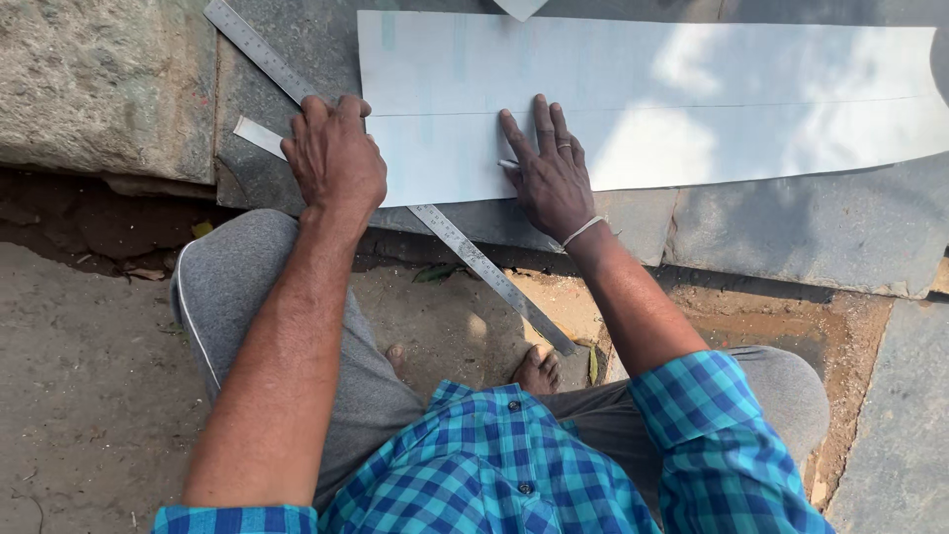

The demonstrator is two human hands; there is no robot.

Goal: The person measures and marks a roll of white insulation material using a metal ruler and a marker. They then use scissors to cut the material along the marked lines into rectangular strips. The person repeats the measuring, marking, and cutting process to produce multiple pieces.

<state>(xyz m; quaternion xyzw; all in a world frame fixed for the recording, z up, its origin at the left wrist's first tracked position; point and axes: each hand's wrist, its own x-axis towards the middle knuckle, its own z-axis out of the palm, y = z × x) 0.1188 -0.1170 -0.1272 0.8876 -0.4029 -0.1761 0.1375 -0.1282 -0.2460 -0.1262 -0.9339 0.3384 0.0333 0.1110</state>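
Note:
A large white sheet lies on a grey stone slab, with a thin line drawn across it. My left hand rests at the sheet's left edge, on top of a long steel ruler that runs slantwise under the sheet. My right hand lies flat on the sheet, fingers spread, with a small white pencil or marker tucked under it. A ring sits on one finger and a white band on the wrist.
A narrow white strip pokes out left of my left hand. A rough stone block stands at the upper left. Bare dirt ground lies below the slab, with my knees and a bare foot on it.

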